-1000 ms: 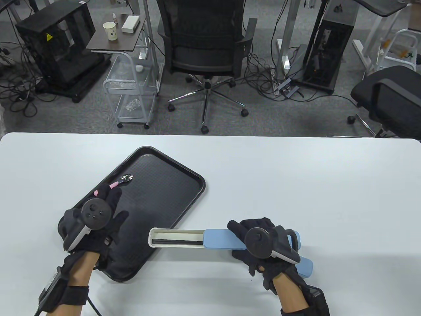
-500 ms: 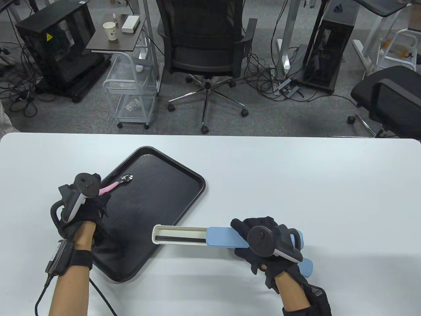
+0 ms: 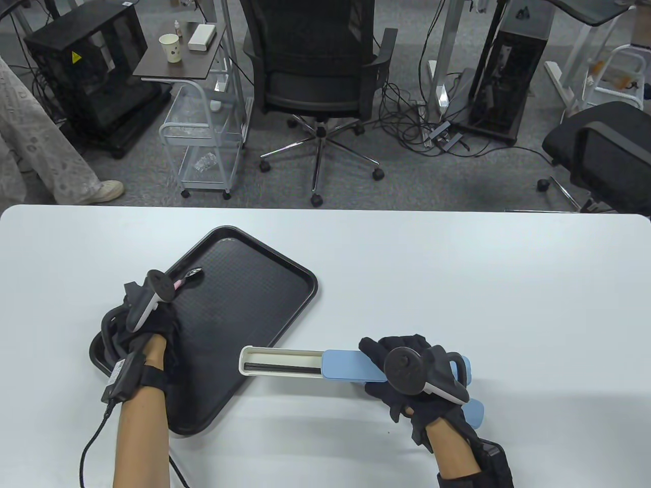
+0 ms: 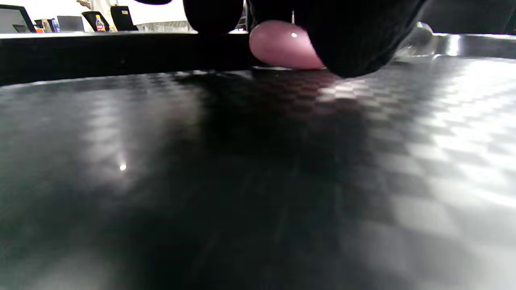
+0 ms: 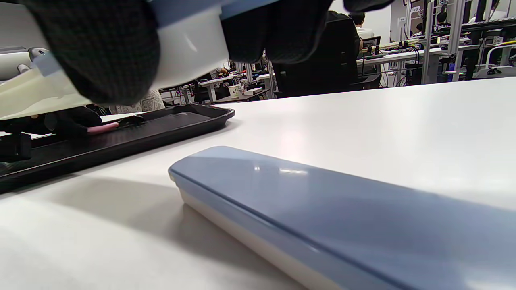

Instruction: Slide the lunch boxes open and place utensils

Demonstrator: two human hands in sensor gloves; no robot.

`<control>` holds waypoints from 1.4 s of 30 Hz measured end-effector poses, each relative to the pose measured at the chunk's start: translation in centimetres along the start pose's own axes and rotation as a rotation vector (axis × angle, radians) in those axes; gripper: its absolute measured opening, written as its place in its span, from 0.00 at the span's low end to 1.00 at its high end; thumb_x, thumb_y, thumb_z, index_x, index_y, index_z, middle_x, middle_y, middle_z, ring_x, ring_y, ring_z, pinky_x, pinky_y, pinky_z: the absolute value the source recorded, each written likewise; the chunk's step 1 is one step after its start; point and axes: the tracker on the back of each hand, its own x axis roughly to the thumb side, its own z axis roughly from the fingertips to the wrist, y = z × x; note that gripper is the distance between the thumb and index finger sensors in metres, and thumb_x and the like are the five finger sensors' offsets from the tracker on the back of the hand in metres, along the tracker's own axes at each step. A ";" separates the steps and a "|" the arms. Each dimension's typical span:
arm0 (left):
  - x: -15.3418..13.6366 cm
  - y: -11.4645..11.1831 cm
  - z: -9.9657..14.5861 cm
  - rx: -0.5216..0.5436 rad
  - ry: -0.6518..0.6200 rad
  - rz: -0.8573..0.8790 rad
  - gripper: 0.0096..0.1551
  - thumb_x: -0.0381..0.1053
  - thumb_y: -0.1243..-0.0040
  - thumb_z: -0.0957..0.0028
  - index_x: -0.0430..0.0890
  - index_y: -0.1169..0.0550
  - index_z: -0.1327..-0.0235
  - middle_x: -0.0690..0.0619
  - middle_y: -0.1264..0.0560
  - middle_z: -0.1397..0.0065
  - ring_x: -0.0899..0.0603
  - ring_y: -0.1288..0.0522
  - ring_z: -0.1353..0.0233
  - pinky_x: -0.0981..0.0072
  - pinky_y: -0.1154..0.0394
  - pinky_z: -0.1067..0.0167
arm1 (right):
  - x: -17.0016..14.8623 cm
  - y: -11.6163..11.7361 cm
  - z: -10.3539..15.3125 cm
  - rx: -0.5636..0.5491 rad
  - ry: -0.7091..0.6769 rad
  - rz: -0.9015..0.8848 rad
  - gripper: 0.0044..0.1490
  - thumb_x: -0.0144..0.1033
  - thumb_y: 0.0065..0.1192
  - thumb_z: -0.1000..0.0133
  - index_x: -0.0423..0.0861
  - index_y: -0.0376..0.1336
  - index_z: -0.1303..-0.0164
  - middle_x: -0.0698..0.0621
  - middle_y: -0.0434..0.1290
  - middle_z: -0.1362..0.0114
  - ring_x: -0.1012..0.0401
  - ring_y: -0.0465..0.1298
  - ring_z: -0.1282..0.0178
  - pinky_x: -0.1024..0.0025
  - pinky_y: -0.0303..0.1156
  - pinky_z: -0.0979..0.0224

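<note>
Two boxes sit on the bench (image 3: 457,279): the closed box (image 5: 342,201) lies under the right hand (image 3: 407,376). That hand grips the open box (image 3: 305,363). The left hand (image 3: 152,325) pinches a spoon (image 3: 188,278) on the tray (image 3: 254,305).

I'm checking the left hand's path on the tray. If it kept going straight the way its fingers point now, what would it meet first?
The left hand points up the black tray. Its fingertips are already at the pink handle of the spoon, so that comes first; whether they touch it is unclear.

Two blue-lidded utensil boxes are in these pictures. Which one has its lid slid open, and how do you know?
The box held by the right hand: the open box shows its cream tray. The closed box lies on the table beneath that hand.
</note>
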 end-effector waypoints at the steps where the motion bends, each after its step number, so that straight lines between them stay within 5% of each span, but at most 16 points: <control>1: 0.0 0.0 0.0 0.010 0.004 -0.012 0.38 0.59 0.41 0.53 0.62 0.38 0.27 0.60 0.43 0.20 0.43 0.44 0.22 0.44 0.49 0.26 | 0.0 0.0 0.0 0.002 0.001 0.001 0.50 0.53 0.74 0.51 0.61 0.51 0.22 0.46 0.59 0.22 0.44 0.61 0.20 0.35 0.47 0.19; 12: 1.2 0.1 0.7 0.076 0.002 -0.113 0.29 0.58 0.38 0.55 0.57 0.25 0.38 0.54 0.25 0.34 0.43 0.27 0.33 0.44 0.37 0.31 | 0.0 0.0 -0.1 0.004 0.000 -0.002 0.50 0.53 0.74 0.51 0.61 0.51 0.22 0.46 0.59 0.22 0.44 0.61 0.20 0.35 0.47 0.19; 20: 1.3 1.3 2.9 0.148 -0.085 -0.109 0.26 0.55 0.41 0.55 0.54 0.22 0.42 0.53 0.23 0.34 0.42 0.24 0.34 0.44 0.33 0.35 | -0.2 -0.1 0.0 -0.007 0.001 -0.003 0.50 0.53 0.74 0.51 0.61 0.51 0.22 0.46 0.59 0.22 0.44 0.61 0.20 0.35 0.47 0.19; 27: 1.1 4.7 8.0 0.271 -0.308 -0.006 0.27 0.55 0.44 0.55 0.54 0.26 0.41 0.51 0.22 0.32 0.41 0.24 0.31 0.43 0.32 0.35 | -0.1 0.0 0.0 -0.005 -0.001 0.006 0.50 0.53 0.74 0.51 0.61 0.51 0.22 0.46 0.59 0.22 0.44 0.61 0.20 0.35 0.47 0.19; 31: 1.2 6.1 12.9 0.417 -0.481 0.075 0.27 0.56 0.44 0.55 0.54 0.28 0.41 0.53 0.23 0.33 0.41 0.25 0.32 0.43 0.33 0.35 | -0.1 0.1 0.0 -0.004 -0.002 0.005 0.50 0.53 0.74 0.51 0.61 0.51 0.22 0.46 0.59 0.22 0.44 0.62 0.20 0.35 0.47 0.19; 37: 2.2 6.0 20.1 0.594 -0.663 0.099 0.26 0.55 0.44 0.54 0.54 0.29 0.41 0.53 0.25 0.32 0.41 0.26 0.31 0.42 0.35 0.34 | 0.0 0.2 0.0 0.001 -0.004 0.008 0.50 0.53 0.74 0.51 0.61 0.51 0.22 0.46 0.59 0.22 0.44 0.61 0.20 0.35 0.47 0.19; 42: 3.4 4.7 23.6 0.710 -0.755 0.004 0.26 0.55 0.44 0.54 0.55 0.29 0.41 0.54 0.25 0.32 0.41 0.27 0.31 0.42 0.35 0.34 | 0.1 0.3 0.0 0.002 -0.004 0.006 0.50 0.53 0.74 0.51 0.61 0.51 0.22 0.46 0.59 0.22 0.44 0.61 0.20 0.35 0.47 0.19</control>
